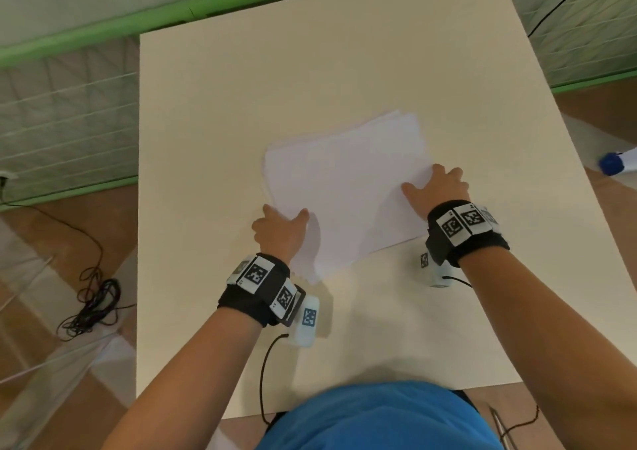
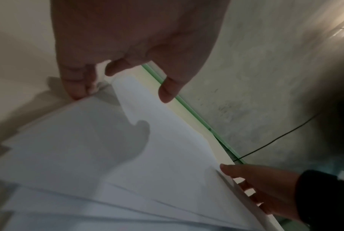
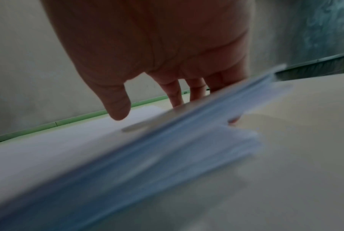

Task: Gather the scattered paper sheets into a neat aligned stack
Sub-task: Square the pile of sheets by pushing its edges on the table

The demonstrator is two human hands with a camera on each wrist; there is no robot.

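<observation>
A loose pile of white paper sheets (image 1: pixel 344 187) lies skewed in the middle of the cream table (image 1: pixel 213 139), its edges fanned and uneven. My left hand (image 1: pixel 286 212) grips the pile's near-left edge, thumb over the top sheet and fingers (image 2: pixel 78 89) curled at the edge. My right hand (image 1: pixel 425 179) holds the right edge, thumb (image 3: pixel 117 109) over the top. One fingertip (image 3: pixel 234 120) shows below the lifted, blurred edge of the paper pile (image 3: pixel 167 148). In the left wrist view the paper pile (image 2: pixel 107 156) spreads between my left hand (image 2: pixel 122 98) and my right hand (image 2: pixel 265 187).
The table's left edge drops to a floor with a coiled black cable (image 1: pixel 93 301). A green rail (image 1: pixel 103 32) and mesh run behind the table. A white object with a blue cap (image 1: pixel 613 163) lies off the right edge. Bare tabletop surrounds the pile.
</observation>
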